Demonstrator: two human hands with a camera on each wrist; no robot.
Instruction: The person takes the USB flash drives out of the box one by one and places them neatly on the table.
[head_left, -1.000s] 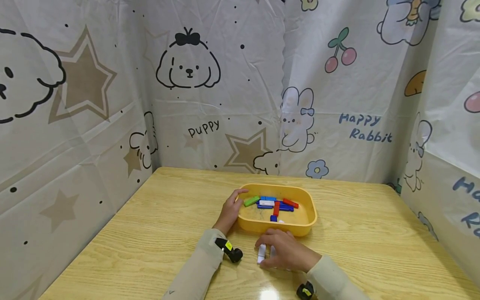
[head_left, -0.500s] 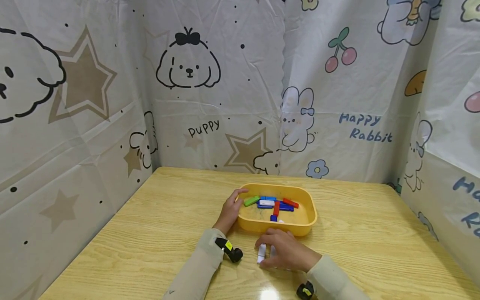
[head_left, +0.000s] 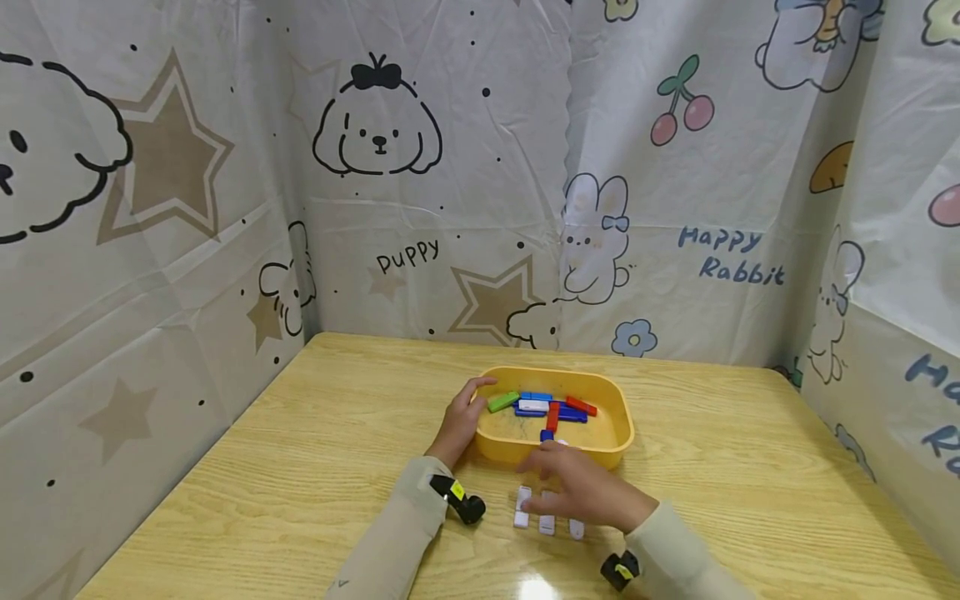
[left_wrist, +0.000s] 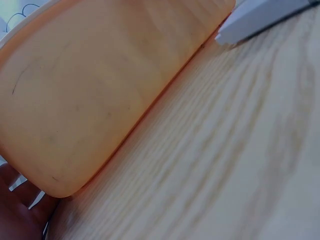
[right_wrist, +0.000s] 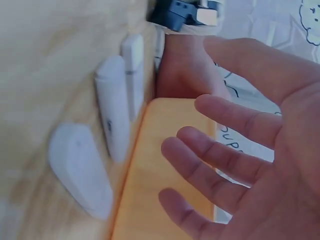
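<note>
My left hand (head_left: 456,427) holds the left end of a yellow plastic tray (head_left: 502,451), its fingertips at the rim. In the left wrist view its fingers (left_wrist: 25,192) lie along the tray's end. My right hand (head_left: 588,490) hovers over the table just in front of the tray, fingers spread and holding nothing. Below it three white sticks stand in a row: a left one (head_left: 521,518), a middle one (head_left: 547,526) and a right one (head_left: 576,530). They look like capped USB flash drives; the right wrist view shows a cap seam on the rectangular one (right_wrist: 132,75).
Inside the tray lie several similar sticks: a green one (head_left: 503,402), red ones such as this red stick (head_left: 552,417), blue ones and a white stick (head_left: 534,406). The wooden table (head_left: 360,417) is enclosed by printed cloth walls (head_left: 420,275) at the back and sides.
My right hand has lifted off the white sticks and shifted slightly right and away from me, its fingers spreading. All three sticks now show. The left hand and tray have not moved.
</note>
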